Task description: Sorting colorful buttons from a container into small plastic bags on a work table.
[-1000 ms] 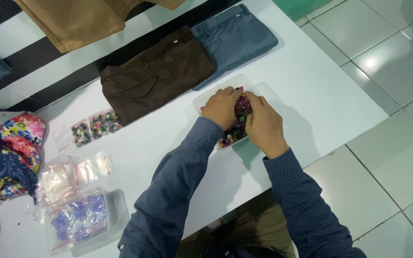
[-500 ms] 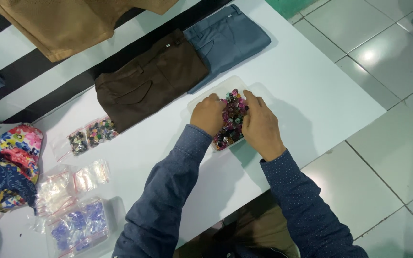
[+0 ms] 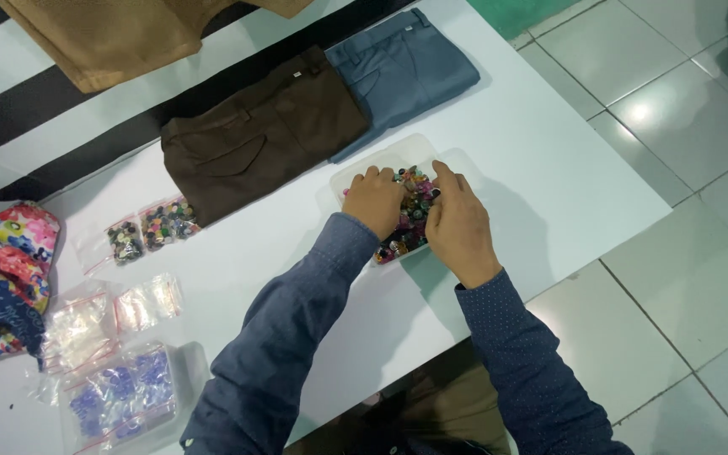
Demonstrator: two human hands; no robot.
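Nearest in, blue-sleeved arms reach up over the white table's (image 3: 549, 168) near edge. Both hands sit in the clear plastic tray (image 3: 381, 164) of mixed coloured buttons (image 3: 410, 215): left hand (image 3: 374, 200) curled, knuckles up, fingers down among them; right hand (image 3: 458, 223) flat-ish, fingertips pressed into the pile (whether either pinches a button, I cannot tell). Bare tabletop lies open to the right, up to the corner. Left, small bags of buttons (image 3: 149, 229). Just beyond the tray, touching: folded brown trousers (image 3: 263, 139), blue-grey trousers (image 3: 406, 72).
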